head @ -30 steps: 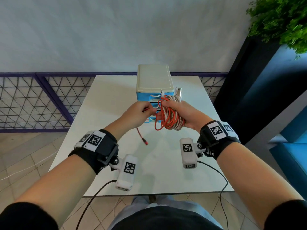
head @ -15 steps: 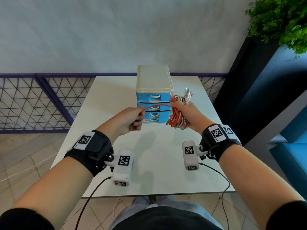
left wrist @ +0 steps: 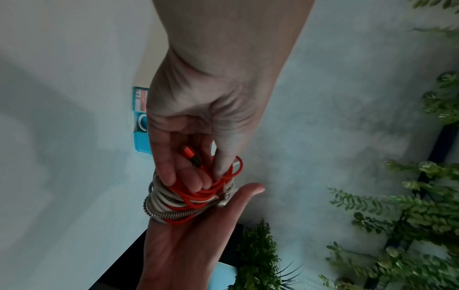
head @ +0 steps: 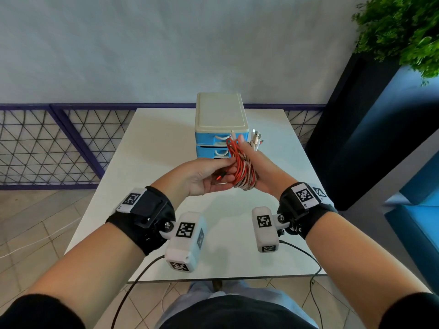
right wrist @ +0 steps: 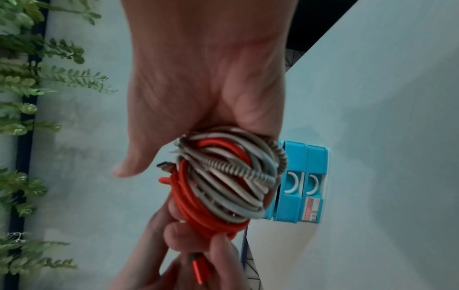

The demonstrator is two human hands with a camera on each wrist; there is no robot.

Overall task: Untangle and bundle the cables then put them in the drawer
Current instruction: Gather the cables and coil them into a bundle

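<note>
A bundle of white, spring-wrapped and red cables [head: 244, 172] [left wrist: 171, 202] [right wrist: 236, 176] is wound round the straight fingers of my right hand [head: 263, 169] [left wrist: 188, 245] [right wrist: 198, 88], held above the table. White connectors [head: 256, 137] stick out past its fingertips. My left hand [head: 204, 176] [left wrist: 198, 117] lies against the bundle's left side and pinches the red cable's free end, with the red connector [head: 217, 178] [left wrist: 188, 152] [right wrist: 201, 270] across its fingers. Behind both hands the small drawer unit [head: 221, 119] [right wrist: 298, 186] stands with its blue drawers closed.
The white table [head: 166, 138] bears only the drawer unit, at its far middle. A purple mesh fence [head: 47, 143] runs along the left and back. A dark planter [head: 356, 138] with green plants [head: 403, 32] stands close on the right.
Half a second ago my left hand drew the red cable taut out to the left. It has since swung back under the bundle, laying another red turn on my right hand.
</note>
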